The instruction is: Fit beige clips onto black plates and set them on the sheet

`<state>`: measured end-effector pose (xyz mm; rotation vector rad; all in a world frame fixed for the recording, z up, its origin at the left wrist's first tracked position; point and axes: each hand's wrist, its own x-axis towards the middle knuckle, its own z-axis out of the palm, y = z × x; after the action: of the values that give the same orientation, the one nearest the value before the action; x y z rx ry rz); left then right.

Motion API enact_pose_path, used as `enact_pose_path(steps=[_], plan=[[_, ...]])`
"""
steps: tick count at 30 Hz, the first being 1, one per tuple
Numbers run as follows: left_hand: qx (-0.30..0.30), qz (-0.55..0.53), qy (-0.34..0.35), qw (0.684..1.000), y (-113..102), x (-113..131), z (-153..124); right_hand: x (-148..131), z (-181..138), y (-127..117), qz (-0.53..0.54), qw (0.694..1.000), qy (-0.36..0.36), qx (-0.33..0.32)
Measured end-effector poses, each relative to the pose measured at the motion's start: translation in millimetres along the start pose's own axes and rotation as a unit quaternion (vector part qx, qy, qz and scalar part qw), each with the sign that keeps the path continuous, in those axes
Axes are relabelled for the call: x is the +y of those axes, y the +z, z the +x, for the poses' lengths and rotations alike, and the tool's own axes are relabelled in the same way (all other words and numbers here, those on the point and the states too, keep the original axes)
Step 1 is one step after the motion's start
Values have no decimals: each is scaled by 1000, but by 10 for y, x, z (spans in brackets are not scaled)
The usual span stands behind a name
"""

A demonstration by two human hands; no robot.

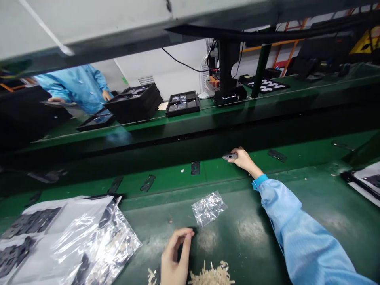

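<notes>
Out over the green strip, my right hand grips a small grey-and-black flat part between thumb and fingers. My left hand is low in the middle above the bench, thumb and fingertips pinched together. Whether something tiny sits in that pinch I cannot make out. Just beyond the left hand lies a crumpled clear plastic bag. Beside and below it is a heap of short beige strips. The nearest part on the strip is a dark flat piece, left of my right hand.
More dark parts are spaced along the green strip. White sheets with dark parts and a clear bag of small pieces cover the left bench. Behind a ledge, a person in blue works near stacked black trays. A shelf hangs overhead.
</notes>
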<state>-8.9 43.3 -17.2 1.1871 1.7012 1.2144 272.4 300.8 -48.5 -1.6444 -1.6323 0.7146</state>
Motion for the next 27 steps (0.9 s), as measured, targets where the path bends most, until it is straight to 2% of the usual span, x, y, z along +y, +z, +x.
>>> enact_pose_path(steps=[3, 6, 12, 15, 19, 21, 24, 26, 27], plan=[[-4, -5, -12, 1000, 11, -18, -11, 31, -150, -33, 82, 996, 32, 10], [-6, -13, -22, 1000, 6, -22, -16, -22, -292, -53, 192, 979, 67, -25], [-37, -1, -24, 999, -31, 4, -16, -177, -681, -99, 396, 900, 119, -139], [-62, 10, -30, 998, -55, 12, -9, -226, -852, -159, 456, 863, 134, -175], [-63, -2, -37, 997, -68, 15, -2, -397, -1108, -161, 503, 829, 140, -201], [-73, -29, -38, 996, -62, 16, -11, -554, -1337, -57, 543, 795, 144, -228], [-107, -81, -50, 990, -31, 20, -54, -822, -1827, 266, 579, 737, 159, -311], [-128, -112, -70, 983, 3, 32, -94, -970, -2159, 528, 569, 716, 164, -370], [-131, -129, -83, 980, 20, 44, -113, -1025, -2288, 641, 549, 717, 165, -398]])
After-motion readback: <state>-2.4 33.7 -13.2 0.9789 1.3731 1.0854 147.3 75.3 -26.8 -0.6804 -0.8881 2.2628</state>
